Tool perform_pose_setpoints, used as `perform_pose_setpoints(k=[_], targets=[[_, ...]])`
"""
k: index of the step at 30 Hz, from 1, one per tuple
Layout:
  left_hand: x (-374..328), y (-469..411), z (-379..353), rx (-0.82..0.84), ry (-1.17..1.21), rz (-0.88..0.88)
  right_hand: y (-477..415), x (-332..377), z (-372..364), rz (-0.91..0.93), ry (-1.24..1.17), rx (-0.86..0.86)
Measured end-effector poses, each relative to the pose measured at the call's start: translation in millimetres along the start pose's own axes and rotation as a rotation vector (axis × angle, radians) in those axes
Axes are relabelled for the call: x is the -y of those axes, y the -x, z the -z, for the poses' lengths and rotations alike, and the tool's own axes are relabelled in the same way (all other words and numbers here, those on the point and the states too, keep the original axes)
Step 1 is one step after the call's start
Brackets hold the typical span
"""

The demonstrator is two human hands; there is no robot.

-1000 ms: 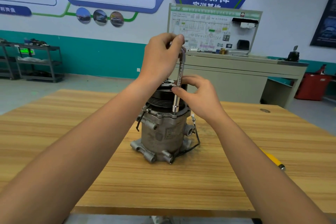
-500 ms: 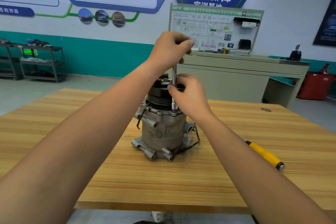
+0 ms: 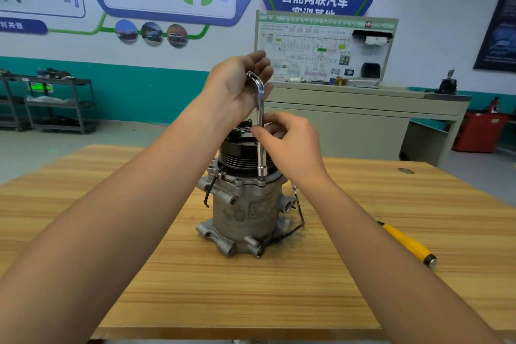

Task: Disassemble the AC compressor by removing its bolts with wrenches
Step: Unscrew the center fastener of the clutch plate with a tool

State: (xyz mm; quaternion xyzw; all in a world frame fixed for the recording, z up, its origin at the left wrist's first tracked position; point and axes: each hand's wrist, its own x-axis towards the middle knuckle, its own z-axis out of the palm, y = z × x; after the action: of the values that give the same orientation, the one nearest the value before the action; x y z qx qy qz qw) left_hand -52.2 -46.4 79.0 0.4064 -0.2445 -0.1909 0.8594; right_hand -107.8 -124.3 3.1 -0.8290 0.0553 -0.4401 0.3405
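AC compressor (image 3: 245, 212) stands upright on its mounting end near the middle of the wooden table (image 3: 279, 301), straight in front of you, with its black grooved pulley (image 3: 237, 155) on top. An L-shaped socket wrench (image 3: 261, 112) stands nearly vertical over the compressor's front right shoulder. Its socket end is seated on the flange just below the pulley, and whatever it sits on is hidden inside the socket.

Your left hand (image 3: 237, 89) is above the compressor with the palm turned toward you, fingers curled round the bent upper end of the wrench and gripping it. Your right hand (image 3: 290, 145) is lower, just right of the pulley, and pinches the wrench's shaft about halfway down between thumb and fingertips. Your forearms reach in on either side of the compressor.

A black wire (image 3: 301, 216) loops down the compressor's right side to its base. Right of the compressor and well apart from it, a yellow-handled screwdriver (image 3: 407, 244) lies flat on the table, capped end toward you.

Behind the compressor, off the table, a beige cabinet (image 3: 349, 120) carries a wiring-diagram training board (image 3: 321, 47). Far behind it to the left stands a dark metal shelf cart (image 3: 55, 103), and far behind it to the right a red bin (image 3: 480, 131).
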Motion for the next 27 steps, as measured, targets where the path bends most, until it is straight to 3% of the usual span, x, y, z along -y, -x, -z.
perform_pose_setpoints(k=[3, 8, 12, 16, 18, 22, 24, 27], targets=[[3, 24, 14, 0.031, -0.129, -0.179, 4, 0, -1, 0.002, -0.008, 0.001], [6, 43, 23, 0.216, -0.648, -0.379, 6, -1, 1, 0.007, -0.036, 0.046], [2, 31, 16, 0.214, -0.976, -0.579, 5, -3, 0, 0.056, 0.026, 0.068], [-1, 11, -1, 0.148, -1.411, -0.768, 3, -4, -7, 0.024, -0.041, -0.094], [-2, 3, -7, 0.144, -1.45, -0.688, 4, -2, -9, 0.022, -0.061, -0.133], [-1, 6, 9, 0.254, -1.155, -0.127, 0, -1, 0, -0.025, -0.138, -0.02], [3, 9, 27, 0.349, -1.053, -0.042, -4, -1, 5, -0.038, -0.145, 0.088], [6, 12, 42, 0.424, -0.829, -0.054, -5, 1, 9, 0.017, -0.082, 0.178]])
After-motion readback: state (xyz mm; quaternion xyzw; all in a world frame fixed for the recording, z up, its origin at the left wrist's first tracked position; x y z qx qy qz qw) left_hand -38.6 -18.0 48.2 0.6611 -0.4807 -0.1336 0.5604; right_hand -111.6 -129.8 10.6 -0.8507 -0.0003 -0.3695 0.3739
